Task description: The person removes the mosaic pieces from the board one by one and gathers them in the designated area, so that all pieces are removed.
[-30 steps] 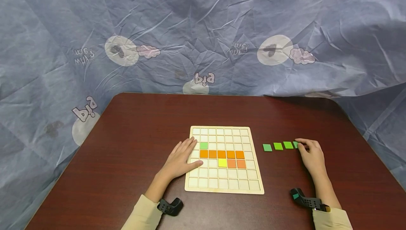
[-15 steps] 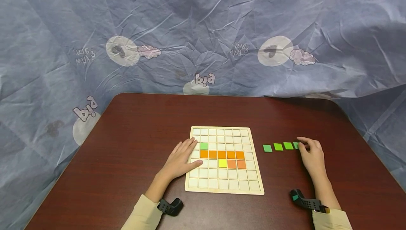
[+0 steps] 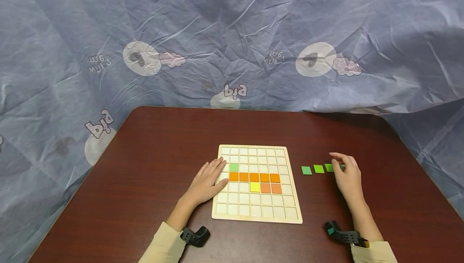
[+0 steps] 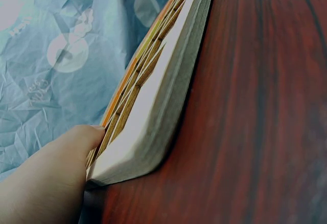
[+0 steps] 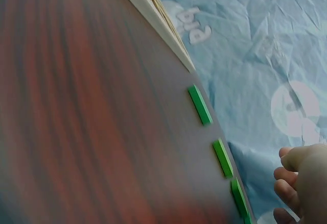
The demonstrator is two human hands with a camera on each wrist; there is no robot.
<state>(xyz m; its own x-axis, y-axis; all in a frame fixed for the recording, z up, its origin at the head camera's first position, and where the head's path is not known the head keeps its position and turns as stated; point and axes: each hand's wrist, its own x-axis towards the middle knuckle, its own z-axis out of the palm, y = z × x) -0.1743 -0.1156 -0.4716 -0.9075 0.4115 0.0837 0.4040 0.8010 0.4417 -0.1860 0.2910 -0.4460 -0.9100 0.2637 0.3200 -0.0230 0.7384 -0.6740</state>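
Note:
A pale wooden grid board [image 3: 257,220] lies on the table. My left hand [image 3: 204,180] rests flat across its left edge, fingers spread; its thumb [image 4: 84,137] touches the rim in the left wrist view. Set in the board are a light green tile [image 3: 233,167], a row of orange tiles [image 3: 254,177], a yellow tile [image 3: 255,187] and two salmon tiles [image 3: 270,188]. My right hand [image 3: 348,176] hovers over the right end of a line of green tiles [image 3: 319,169], thumb and forefinger apart. Nothing shows between them. The hand partly hides the last tile [image 3: 342,166].
The dark red-brown table [image 3: 174,134] extends around the board. Behind it hangs a wrinkled blue-grey printed cloth [image 3: 203,33]. A black strap device sits on each wrist, the left one [image 3: 195,237] near the board's lower left corner.
My right hand has shifted left from the last green tile to over the neighbouring one, thumb and forefinger parting. The left thumb has drawn slightly up and in; the tiles have stayed put.

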